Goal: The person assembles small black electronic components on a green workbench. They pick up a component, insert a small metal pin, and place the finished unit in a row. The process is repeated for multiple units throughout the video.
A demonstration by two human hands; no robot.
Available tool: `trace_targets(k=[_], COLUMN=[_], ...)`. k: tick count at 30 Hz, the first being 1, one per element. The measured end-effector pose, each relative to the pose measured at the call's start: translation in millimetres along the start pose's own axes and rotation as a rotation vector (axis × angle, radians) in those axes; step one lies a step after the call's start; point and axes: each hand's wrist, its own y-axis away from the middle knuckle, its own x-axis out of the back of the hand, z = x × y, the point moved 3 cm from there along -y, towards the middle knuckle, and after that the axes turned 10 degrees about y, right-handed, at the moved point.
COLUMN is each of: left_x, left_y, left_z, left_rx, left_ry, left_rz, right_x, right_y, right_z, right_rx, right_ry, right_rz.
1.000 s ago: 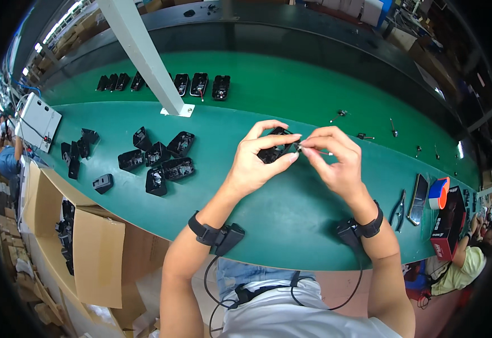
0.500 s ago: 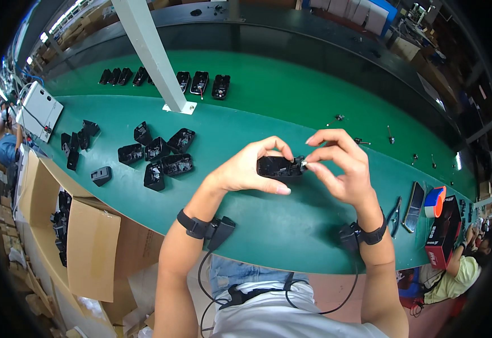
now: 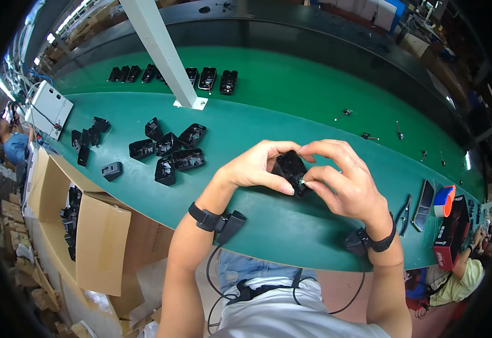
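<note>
A black plastic housing (image 3: 290, 164) sits tilted in my left hand (image 3: 257, 169), the fingers and thumb closed round its sides. At the housing's lower right end shows a small part (image 3: 302, 182) with a greenish-white glint. My right hand (image 3: 344, 179) pinches this part between thumb and fingertip. Its other fingers bend over the housing's upper right edge. What exactly the part is remains too small to make out. Both hands are above the green table (image 3: 257, 225).
Left of my hands lie several open black housings (image 3: 168, 144) and a closed-looking one (image 3: 111, 170). More housings (image 3: 229, 82) line the green belt beyond a white post (image 3: 164, 50). Pliers (image 3: 405, 215), a phone (image 3: 423, 205), a tape roll (image 3: 444, 201) and a cardboard box (image 3: 102, 242) are nearby.
The housing has turned from lying nearly level to slanting down to the right. My right fingers have moved down with its end, still pinching there. The whole view has shifted slightly.
</note>
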Motion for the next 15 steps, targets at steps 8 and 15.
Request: trace_targets(k=[8, 15], left_x=[1.3, 3.9], left_y=[2.1, -7.1], left_z=[-6.5, -19.0], left_rx=[0.026, -0.128], left_ry=[0.027, 0.068], left_rz=[-0.048, -0.076], right_x=[-1.9, -23.6], right_y=[-2.6, 7.5], right_z=[-5.0, -6.7], right_rx=[0.03, -0.226], right_ry=[0.034, -0.158], right_rz=[-0.035, -0.035])
